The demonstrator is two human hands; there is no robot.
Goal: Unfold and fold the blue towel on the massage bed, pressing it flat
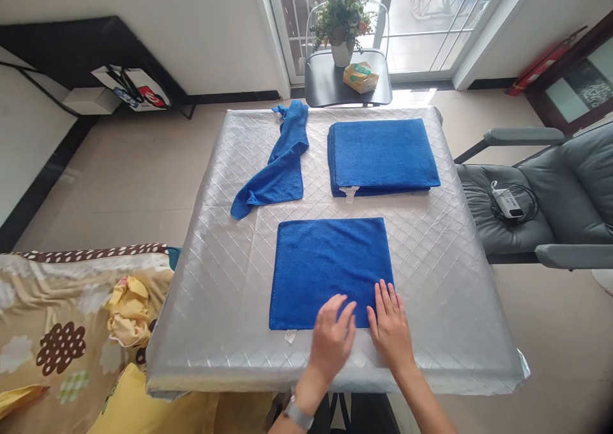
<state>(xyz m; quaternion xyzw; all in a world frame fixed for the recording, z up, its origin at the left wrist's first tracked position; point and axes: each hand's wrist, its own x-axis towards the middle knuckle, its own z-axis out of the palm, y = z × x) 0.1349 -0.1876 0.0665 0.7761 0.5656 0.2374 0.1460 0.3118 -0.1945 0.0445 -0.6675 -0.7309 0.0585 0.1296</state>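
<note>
Blue rectangular plush-fabric towel [325, 261] lies flat, apparently for smoothing: right hand [390, 330] spread on its right edge, left hand [332, 333] loosely curled, fingers [386, 299] grasping nothing

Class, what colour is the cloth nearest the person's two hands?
Blue. The cloth shows best in the head view, the only one here.

Head view, from above the near side of the table [215, 281], facing forward and down toward the glass door [431, 13] beyond its far edge; close above the left hand [330, 338] and right hand [390, 329], with all four table corners in frame.
</note>
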